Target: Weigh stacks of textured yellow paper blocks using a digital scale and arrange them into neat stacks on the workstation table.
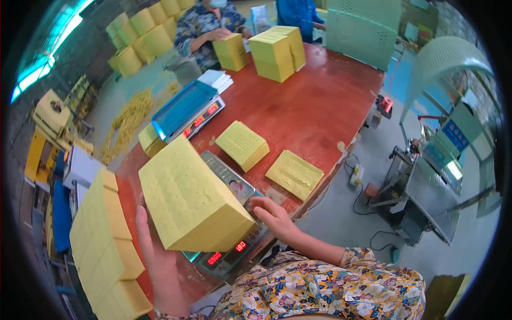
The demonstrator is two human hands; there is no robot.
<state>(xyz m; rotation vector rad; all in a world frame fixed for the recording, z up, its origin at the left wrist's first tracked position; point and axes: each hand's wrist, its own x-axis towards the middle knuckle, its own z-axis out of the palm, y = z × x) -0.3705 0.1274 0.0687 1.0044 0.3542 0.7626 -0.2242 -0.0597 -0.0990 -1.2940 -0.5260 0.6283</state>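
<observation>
A tall stack of yellow paper (186,197), rough and embossed on top, is tilted above a digital scale (226,173) with a red lit display. My left hand (162,266) presses along the stack's left side, one finger or thumb stretched upward and the others partly hidden. At its right side my right hand (274,216) has bent fingers against the stack's edge; their tips are partly hidden. Beyond the scale lie a small yellow paper bundle (242,145) and a flatter one (294,174).
A second scale with a blue tray (186,109) stands farther back on the red table (330,101). Yellow stacks (274,50) are near two people at the far side. More yellow blocks (101,250) line the left; a metal machine (416,192) stands right.
</observation>
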